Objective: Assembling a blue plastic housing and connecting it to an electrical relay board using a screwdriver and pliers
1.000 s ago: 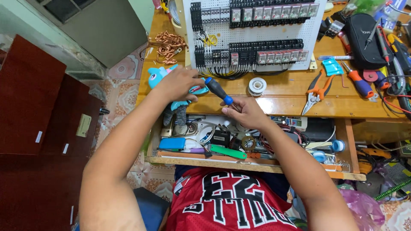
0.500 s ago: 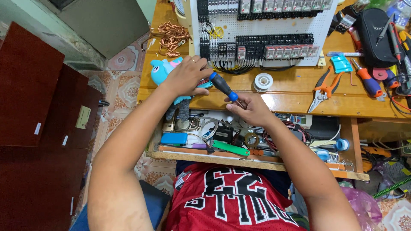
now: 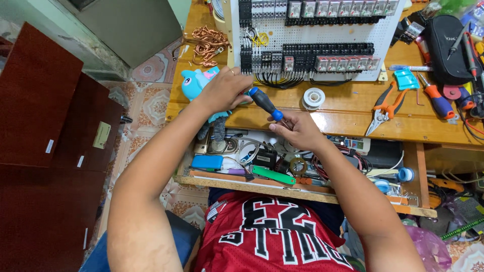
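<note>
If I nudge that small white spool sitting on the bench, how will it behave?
The white spool lies flat on its flange, so it would likely slide rather than roll. It looks small, probably light. Tipped on edge, its round rim could roll toward the pliers.

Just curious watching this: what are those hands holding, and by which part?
The left hand grips a screwdriver by its black-and-blue handle. The right hand pinches something at its tip, too small to tell.

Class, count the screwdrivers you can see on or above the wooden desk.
2. One black-and-blue screwdriver is held between the left hand and right hand. One red-and-blue screwdriver lies at the desk's right. Others may hide among the clutter.
</note>
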